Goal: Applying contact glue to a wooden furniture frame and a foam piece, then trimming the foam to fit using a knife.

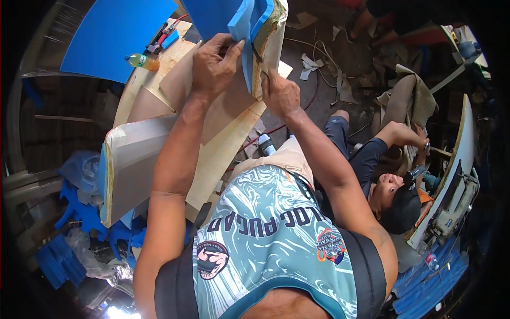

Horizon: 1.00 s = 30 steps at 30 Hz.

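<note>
A curved padded panel [272, 32], with blue foam along its inner side and a pale covering outside, stands in front of me. My left hand [215, 66] pinches the upright blue foam strip [242, 22] between thumb and fingers. On the panel's edge, my right hand [281, 94] is closed around a thin dark blade [256, 53]. The blade's tip lies against the foam; its handle is hidden in my fist. Beneath my left forearm rests a long upholstered piece [143, 157] with a pale face and blue foam at its end.
At the upper left are a large blue foam sheet [114, 37] and a bottle of orange liquid [143, 61] on a wooden board. To the right, a co-worker [393, 186] sits near a sewing machine [451, 204]. Scraps [309, 66] and cords lie on the floor.
</note>
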Each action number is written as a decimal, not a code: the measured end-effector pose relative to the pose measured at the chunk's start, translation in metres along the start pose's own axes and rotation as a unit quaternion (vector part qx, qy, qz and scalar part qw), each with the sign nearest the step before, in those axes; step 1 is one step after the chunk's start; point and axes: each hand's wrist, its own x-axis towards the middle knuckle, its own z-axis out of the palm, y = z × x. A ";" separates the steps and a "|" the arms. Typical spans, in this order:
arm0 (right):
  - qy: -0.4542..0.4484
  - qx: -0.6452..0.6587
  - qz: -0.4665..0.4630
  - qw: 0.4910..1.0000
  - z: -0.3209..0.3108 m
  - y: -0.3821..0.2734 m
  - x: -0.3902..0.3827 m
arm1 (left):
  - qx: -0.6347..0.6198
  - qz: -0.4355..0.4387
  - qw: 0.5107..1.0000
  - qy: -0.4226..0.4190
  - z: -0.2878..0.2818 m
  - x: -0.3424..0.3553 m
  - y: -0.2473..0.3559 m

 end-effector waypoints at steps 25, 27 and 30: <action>-0.049 -0.033 0.062 0.996 0.033 0.021 -0.032 | -0.064 -0.045 0.997 0.023 -0.010 -0.004 0.016; -0.101 -0.052 0.096 0.989 0.049 0.048 -0.075 | -0.070 -0.045 0.996 0.028 -0.010 -0.003 0.016; -0.114 -0.070 0.122 0.984 0.048 0.053 -0.101 | -0.080 -0.034 0.996 0.016 -0.009 -0.003 0.006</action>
